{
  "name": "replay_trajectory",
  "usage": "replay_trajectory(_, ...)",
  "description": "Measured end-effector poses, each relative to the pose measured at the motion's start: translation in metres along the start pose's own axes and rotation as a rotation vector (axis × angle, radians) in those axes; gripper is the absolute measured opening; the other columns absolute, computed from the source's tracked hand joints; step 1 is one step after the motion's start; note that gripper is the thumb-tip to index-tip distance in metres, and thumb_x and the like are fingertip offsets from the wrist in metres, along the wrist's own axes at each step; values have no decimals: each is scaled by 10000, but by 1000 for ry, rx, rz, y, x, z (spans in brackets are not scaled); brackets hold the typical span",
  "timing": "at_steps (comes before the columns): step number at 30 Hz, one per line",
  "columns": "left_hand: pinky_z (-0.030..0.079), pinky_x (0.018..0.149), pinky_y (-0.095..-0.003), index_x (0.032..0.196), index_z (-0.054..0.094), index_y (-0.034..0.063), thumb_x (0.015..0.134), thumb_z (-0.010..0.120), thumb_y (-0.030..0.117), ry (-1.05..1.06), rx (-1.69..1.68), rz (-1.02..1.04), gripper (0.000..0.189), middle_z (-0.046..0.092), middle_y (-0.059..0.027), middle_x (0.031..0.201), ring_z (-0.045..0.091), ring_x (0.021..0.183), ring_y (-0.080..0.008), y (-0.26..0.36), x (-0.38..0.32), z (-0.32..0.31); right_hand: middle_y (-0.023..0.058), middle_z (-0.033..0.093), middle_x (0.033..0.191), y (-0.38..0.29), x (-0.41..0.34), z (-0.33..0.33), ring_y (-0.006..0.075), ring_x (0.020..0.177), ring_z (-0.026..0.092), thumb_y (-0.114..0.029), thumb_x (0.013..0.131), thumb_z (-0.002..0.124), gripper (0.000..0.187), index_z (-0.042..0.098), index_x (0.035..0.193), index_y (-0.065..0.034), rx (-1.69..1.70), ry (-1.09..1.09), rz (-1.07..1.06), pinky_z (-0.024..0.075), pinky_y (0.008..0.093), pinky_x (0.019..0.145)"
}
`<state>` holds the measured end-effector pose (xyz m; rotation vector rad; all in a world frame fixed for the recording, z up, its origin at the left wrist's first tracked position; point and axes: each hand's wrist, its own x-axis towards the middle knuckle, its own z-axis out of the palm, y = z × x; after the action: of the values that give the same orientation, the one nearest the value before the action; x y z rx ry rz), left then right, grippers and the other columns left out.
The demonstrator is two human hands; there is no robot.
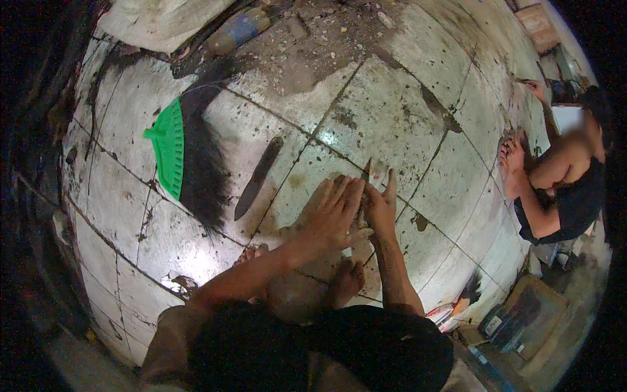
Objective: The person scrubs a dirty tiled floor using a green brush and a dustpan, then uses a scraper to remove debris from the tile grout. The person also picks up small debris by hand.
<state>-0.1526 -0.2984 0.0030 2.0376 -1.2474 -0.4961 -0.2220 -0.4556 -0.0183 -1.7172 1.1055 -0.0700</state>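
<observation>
My left hand (335, 203) lies palm down over the tiled floor (289, 196), its fingers stretched forward. What is beneath its palm is hidden. Close beside it, my right hand (381, 208) has its thumb and a finger around a small pale flat piece (379, 170), which touches the floor or is just above it; its kind is unclear. A dark narrow edge shows between the two hands. To the left of my hands lies a long dark strip (258, 177) with a tapered end, of unclear material. My bare feet (349, 280) are behind the hands.
A green plastic broom head (169, 149) with black bristles lies at the left. Dirt and rubble (313, 54) are heaped at the far side, near a plastic bottle (240, 30) and a pale sack (161, 22). Another person (563, 196) crouches at the right, near a box (534, 313).
</observation>
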Motion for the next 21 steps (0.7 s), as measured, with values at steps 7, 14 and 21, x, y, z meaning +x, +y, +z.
replay_trajectory(7, 196, 1222, -560, 1558, 215, -70, 935, 615, 373, 70, -94, -30, 863, 298, -298, 1590, 283, 1482, -453, 14, -11, 10, 231, 709, 976, -52, 16, -23, 391, 817, 697, -292, 986, 546, 573, 420, 1542, -231, -772, -135, -308, 543, 498, 696)
replay_trajectory(14, 196, 1221, -564, 1539, 287, -56, 870, 608, 204, 101, 303, -39, 787, 343, -236, 1590, 308, 1488, -383, -27, 32, -2, 235, 728, 893, -58, 13, 6, 421, 789, 719, -321, 969, 578, 567, 440, 1511, -229, -927, -227, -313, 561, 529, 659)
replay_trajectory(21, 101, 1248, -548, 1542, 277, -64, 881, 606, 180, 8, 275, -38, 778, 305, -240, 1611, 239, 1526, -361, -53, 47, 2, 207, 732, 842, -62, 18, 13, 413, 745, 721, -285, 954, 582, 552, 463, 1471, -132, -974, -192, -423, 564, 538, 632)
